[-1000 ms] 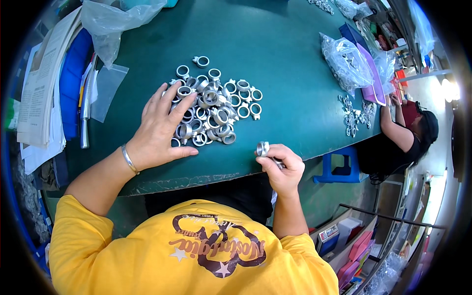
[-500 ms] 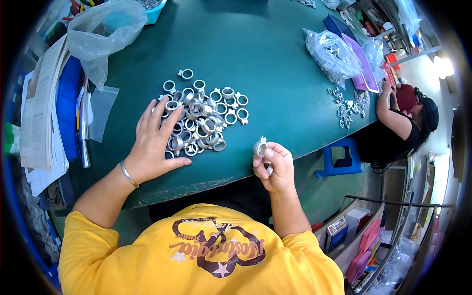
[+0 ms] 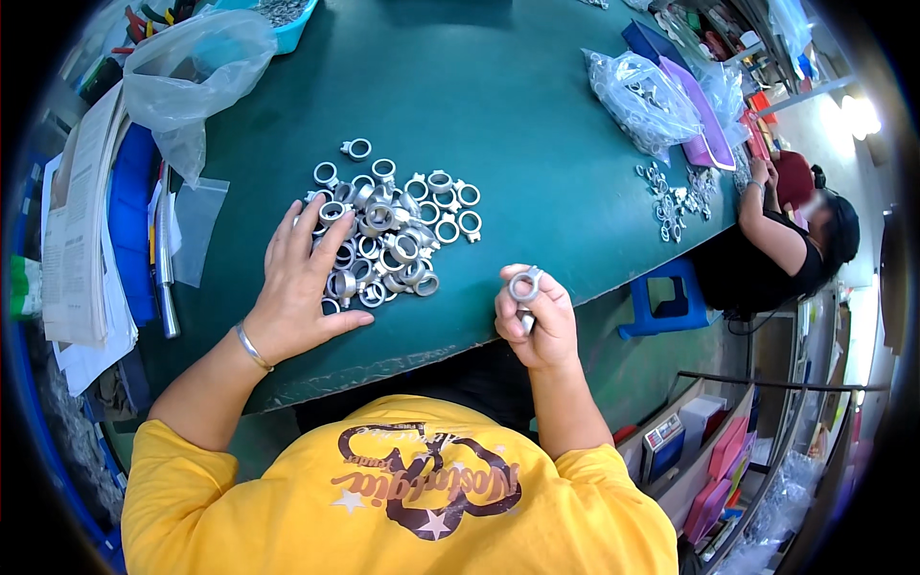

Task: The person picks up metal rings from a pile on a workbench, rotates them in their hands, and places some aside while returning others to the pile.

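A heap of grey metal rings (image 3: 406, 249), each with a small lug, lies on the green table. My left hand (image 3: 299, 287) rests at the heap's left side, fingers spread, its fingertips touching the nearest rings. To the right of the heap, over the table's front edge, my right hand (image 3: 542, 322) is closed on a metal ring (image 3: 524, 285). This ring is held up between thumb and fingers, its opening facing me. A second grey metal piece (image 3: 526, 320) shows lower in the same hand; its shape is mostly hidden by the fingers.
A clear plastic bag (image 3: 196, 72) and stacked papers (image 3: 81, 220) lie at the left. Across the right side are a bag of metal parts (image 3: 640, 101), a purple tray (image 3: 704, 120) and small loose parts (image 3: 676, 206). A co-worker (image 3: 791, 230) sits near a blue stool (image 3: 666, 302).
My right hand has turned the ring, so its opening now shows more fully. My left hand stays beside the heap. The whole view has shifted slightly.
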`<act>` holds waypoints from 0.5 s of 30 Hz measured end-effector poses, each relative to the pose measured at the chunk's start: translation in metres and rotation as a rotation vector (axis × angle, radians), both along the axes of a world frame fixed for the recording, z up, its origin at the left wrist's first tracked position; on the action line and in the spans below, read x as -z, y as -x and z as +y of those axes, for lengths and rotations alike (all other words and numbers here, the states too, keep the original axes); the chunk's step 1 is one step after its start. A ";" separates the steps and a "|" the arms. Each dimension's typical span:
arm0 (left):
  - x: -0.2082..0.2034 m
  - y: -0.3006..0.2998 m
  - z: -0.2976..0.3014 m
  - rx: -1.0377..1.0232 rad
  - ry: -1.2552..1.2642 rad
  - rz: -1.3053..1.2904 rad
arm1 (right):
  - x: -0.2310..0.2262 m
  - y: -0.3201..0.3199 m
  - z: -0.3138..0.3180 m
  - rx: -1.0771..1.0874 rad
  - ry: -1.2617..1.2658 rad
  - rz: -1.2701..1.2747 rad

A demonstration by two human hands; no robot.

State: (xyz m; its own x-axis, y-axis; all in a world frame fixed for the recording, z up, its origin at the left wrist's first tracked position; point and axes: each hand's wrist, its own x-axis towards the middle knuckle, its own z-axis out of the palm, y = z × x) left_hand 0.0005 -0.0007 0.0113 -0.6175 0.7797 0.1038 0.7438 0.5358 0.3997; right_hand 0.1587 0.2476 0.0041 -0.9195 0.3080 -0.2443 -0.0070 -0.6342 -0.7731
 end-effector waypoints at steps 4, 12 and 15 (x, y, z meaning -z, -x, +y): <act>0.000 0.001 -0.001 -0.003 -0.001 -0.011 | -0.003 0.006 0.006 -0.015 0.207 0.141; -0.002 0.000 0.001 -0.006 0.012 -0.015 | -0.005 0.054 0.008 0.041 -1.403 -0.072; -0.002 0.001 0.001 -0.002 0.005 -0.014 | -0.014 0.066 0.002 0.010 -1.758 -0.162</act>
State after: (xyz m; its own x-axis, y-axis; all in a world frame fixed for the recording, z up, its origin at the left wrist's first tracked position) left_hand -0.0005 0.0002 0.0129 -0.6205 0.7789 0.0914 0.7370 0.5393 0.4075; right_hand 0.0925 0.2494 0.0182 -0.9185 0.2873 0.2717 0.1334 0.8720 -0.4709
